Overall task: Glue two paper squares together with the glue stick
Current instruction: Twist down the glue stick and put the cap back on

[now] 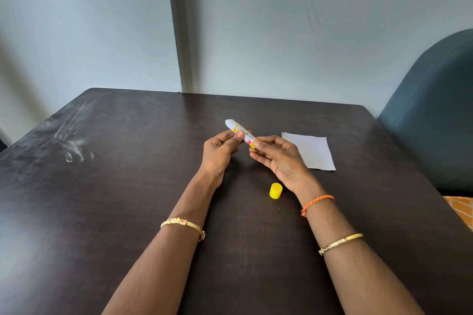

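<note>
Both hands hold the uncapped glue stick (242, 132) above the middle of the dark table (128, 186). Its white glue tip points up and to the left. My left hand (220, 153) pinches the upper part of the barrel between thumb and fingers. My right hand (277, 161) grips the yellow base end with thumb and fingertips. The yellow cap (276, 190) stands on the table below my right wrist. White paper squares (313, 152) lie flat on the table just right of my right hand; how many sheets are stacked there cannot be told.
A dark teal chair (435, 110) stands at the table's right side. The grey wall (281, 20) rises behind the far table edge. White scuff marks (74, 143) streak the table's left part.
</note>
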